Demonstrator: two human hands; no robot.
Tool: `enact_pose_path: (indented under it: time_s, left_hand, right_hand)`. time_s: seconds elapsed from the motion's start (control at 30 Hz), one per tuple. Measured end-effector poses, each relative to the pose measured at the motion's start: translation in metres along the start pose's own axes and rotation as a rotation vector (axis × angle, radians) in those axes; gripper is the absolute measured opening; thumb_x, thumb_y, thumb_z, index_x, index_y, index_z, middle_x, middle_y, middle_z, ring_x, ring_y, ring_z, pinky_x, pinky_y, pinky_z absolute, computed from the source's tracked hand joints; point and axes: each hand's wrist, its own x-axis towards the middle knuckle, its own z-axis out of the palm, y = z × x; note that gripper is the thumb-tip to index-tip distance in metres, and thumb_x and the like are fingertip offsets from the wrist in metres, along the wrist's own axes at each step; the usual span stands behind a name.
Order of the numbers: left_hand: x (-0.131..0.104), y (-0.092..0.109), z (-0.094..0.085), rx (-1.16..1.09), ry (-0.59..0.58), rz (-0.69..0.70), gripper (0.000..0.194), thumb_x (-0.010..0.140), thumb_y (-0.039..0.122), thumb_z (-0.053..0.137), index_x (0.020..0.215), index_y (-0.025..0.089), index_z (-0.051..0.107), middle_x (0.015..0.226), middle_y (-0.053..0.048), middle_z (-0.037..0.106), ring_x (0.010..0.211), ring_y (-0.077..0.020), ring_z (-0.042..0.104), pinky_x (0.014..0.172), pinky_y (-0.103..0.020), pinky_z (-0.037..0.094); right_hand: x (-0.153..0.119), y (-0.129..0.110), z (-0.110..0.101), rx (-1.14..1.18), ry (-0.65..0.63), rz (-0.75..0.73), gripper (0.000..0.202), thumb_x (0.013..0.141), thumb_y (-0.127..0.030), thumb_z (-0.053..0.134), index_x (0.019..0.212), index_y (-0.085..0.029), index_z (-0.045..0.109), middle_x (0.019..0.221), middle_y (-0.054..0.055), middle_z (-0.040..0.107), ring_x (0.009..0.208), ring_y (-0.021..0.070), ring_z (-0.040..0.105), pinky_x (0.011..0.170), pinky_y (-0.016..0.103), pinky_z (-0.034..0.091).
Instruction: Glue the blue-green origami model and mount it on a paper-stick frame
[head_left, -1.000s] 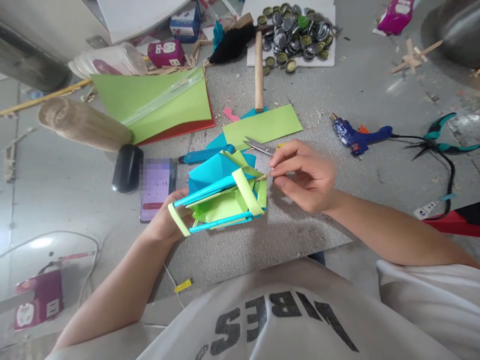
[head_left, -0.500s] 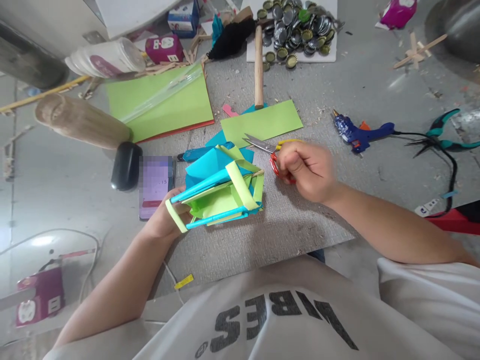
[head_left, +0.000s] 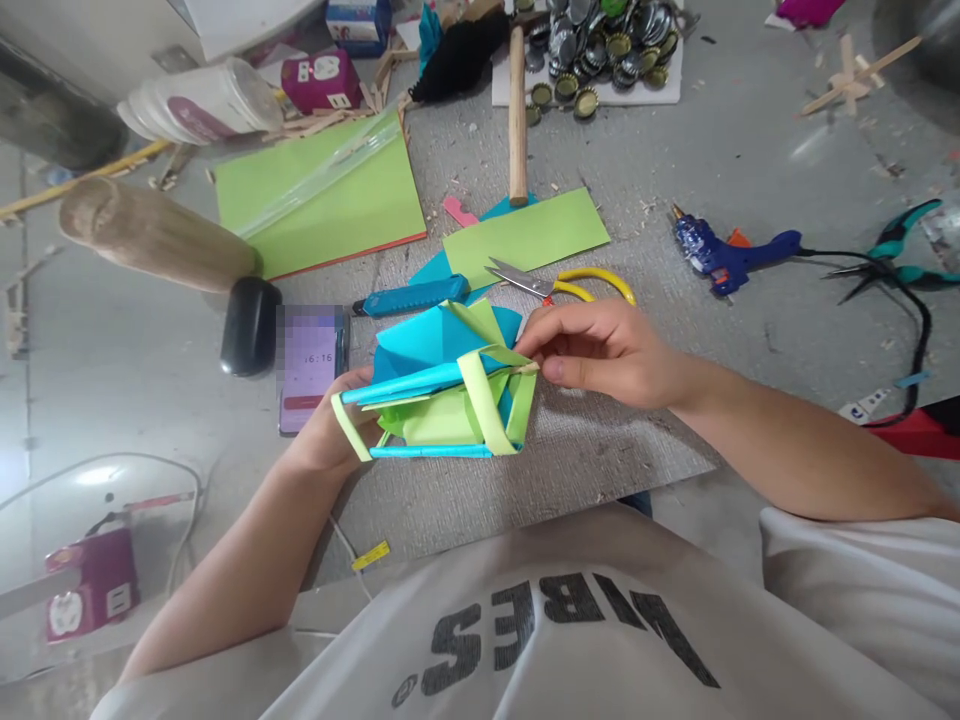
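Observation:
A paper model [head_left: 442, 415] of blue rolled tubes and light-green strips hangs above the table, with folded blue and green sheets behind it. My left hand [head_left: 334, 420] grips it from the left and underneath, its fingers mostly hidden by the paper. At the model's right end my right hand [head_left: 607, 355] is closed, thumb and forefinger on the edge beside a small wooden stick tip [head_left: 527, 368]. Scissors [head_left: 559, 287] with yellow and red handles lie just beyond the right hand, partly covered by it. A blue utility knife [head_left: 412, 296] rests behind the model.
Green paper [head_left: 529, 238] lies under a wooden-handled tool [head_left: 517, 120]. Further right are a blue glue gun [head_left: 731, 255] and pliers [head_left: 900, 255]. A phone [head_left: 309, 370], black case [head_left: 251, 325] and wooden cylinder [head_left: 157, 235] stand left. Bottle caps [head_left: 600, 50] pile up at the back.
My right hand has let go of the scissors, which now lie on the table, and has moved left to the model's right end. My left hand keeps holding the model.

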Motion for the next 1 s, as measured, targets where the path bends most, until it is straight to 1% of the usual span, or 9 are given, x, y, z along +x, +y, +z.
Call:
enact_pose_path:
  time_s: [0.13, 0.33, 0.43, 0.53, 0.67, 0.73, 0.83, 0.9, 1.0]
  left_hand:
    - [-0.001, 0.005, 0.008, 0.102, -0.019, 0.018, 0.054, 0.040, 0.058, 0.118, 0.076, 0.027, 0.093, 0.073, -0.002, 0.088, 0.051, -0.0205, 0.079, 0.056, -0.029, 0.072]
    - [-0.003, 0.007, 0.014, 0.133, 0.025, 0.012, 0.059, 0.040, 0.073, 0.112, 0.071, 0.026, 0.092, 0.074, -0.007, 0.088, 0.062, -0.0278, 0.086, 0.064, -0.036, 0.076]
    - [-0.001, 0.005, 0.009, 0.115, 0.022, -0.015, 0.054, 0.042, 0.067, 0.112, 0.069, 0.027, 0.090, 0.073, -0.007, 0.088, 0.068, -0.0315, 0.088, 0.071, -0.043, 0.078]
    - [0.002, 0.002, 0.004, 0.095, 0.011, -0.015, 0.048, 0.044, 0.061, 0.112, 0.066, 0.026, 0.087, 0.067, -0.005, 0.085, 0.080, -0.0359, 0.091, 0.082, -0.049, 0.080]
    - [0.001, 0.003, 0.006, 0.100, -0.029, 0.009, 0.057, 0.048, 0.074, 0.111, 0.064, 0.026, 0.084, 0.064, -0.006, 0.083, 0.096, -0.0398, 0.092, 0.095, -0.054, 0.078]
    - [0.000, 0.005, 0.010, 0.113, -0.023, 0.018, 0.058, 0.045, 0.075, 0.111, 0.061, 0.027, 0.083, 0.058, -0.005, 0.079, 0.098, -0.0409, 0.092, 0.098, -0.055, 0.078]
    - [-0.001, 0.007, 0.013, 0.130, -0.021, 0.026, 0.049, 0.047, 0.065, 0.111, 0.057, 0.028, 0.081, 0.055, -0.004, 0.076, 0.099, -0.0421, 0.091, 0.098, -0.056, 0.077]
    - [-0.001, 0.006, 0.009, 0.136, -0.020, 0.009, 0.047, 0.050, 0.063, 0.110, 0.060, 0.027, 0.082, 0.060, -0.006, 0.079, 0.104, -0.0428, 0.091, 0.098, -0.056, 0.077]
    - [0.001, 0.001, -0.001, 0.134, -0.001, -0.031, 0.055, 0.048, 0.070, 0.110, 0.066, 0.025, 0.084, 0.073, -0.010, 0.085, 0.111, -0.0437, 0.089, 0.095, -0.053, 0.078]
  right_hand:
    - [-0.003, -0.003, -0.003, -0.094, -0.096, 0.003, 0.022, 0.107, -0.028, 0.082, 0.125, -0.016, 0.083, 0.100, 0.003, 0.074, 0.084, 0.0080, 0.065, 0.072, 0.019, 0.051]
    - [-0.003, -0.006, 0.004, -0.097, -0.070, 0.001, 0.013, 0.103, -0.023, 0.087, 0.114, -0.017, 0.083, 0.100, 0.002, 0.072, 0.086, 0.0080, 0.063, 0.070, 0.019, 0.049]
    - [-0.002, -0.006, 0.009, -0.100, -0.053, 0.019, 0.016, 0.104, -0.029, 0.087, 0.110, -0.016, 0.081, 0.098, 0.001, 0.071, 0.082, 0.0070, 0.060, 0.070, 0.019, 0.048]
    - [-0.001, -0.004, 0.011, -0.125, -0.036, -0.021, 0.016, 0.106, -0.030, 0.086, 0.108, -0.015, 0.079, 0.096, 0.000, 0.068, 0.080, 0.0059, 0.057, 0.071, 0.019, 0.047]
    - [-0.002, -0.001, 0.012, -0.196, -0.031, -0.098, 0.007, 0.107, -0.022, 0.082, 0.108, -0.016, 0.077, 0.093, -0.002, 0.065, 0.080, 0.0054, 0.057, 0.070, 0.018, 0.046]
    - [-0.002, 0.000, 0.012, -0.219, -0.019, -0.102, 0.005, 0.107, -0.019, 0.081, 0.108, -0.017, 0.076, 0.094, -0.002, 0.065, 0.079, 0.0052, 0.056, 0.069, 0.018, 0.046]
    - [-0.003, 0.000, 0.013, -0.235, -0.008, -0.084, 0.005, 0.108, -0.018, 0.078, 0.109, -0.018, 0.073, 0.096, -0.002, 0.066, 0.078, 0.0053, 0.055, 0.070, 0.019, 0.046]
    - [-0.004, 0.001, 0.013, -0.240, -0.006, -0.091, 0.005, 0.109, -0.020, 0.077, 0.110, -0.019, 0.073, 0.096, -0.002, 0.066, 0.078, 0.0055, 0.055, 0.070, 0.020, 0.045]
    - [-0.003, 0.004, 0.014, -0.246, 0.029, -0.119, 0.008, 0.111, -0.026, 0.078, 0.109, -0.020, 0.073, 0.097, -0.001, 0.069, 0.080, 0.0067, 0.059, 0.071, 0.021, 0.047]
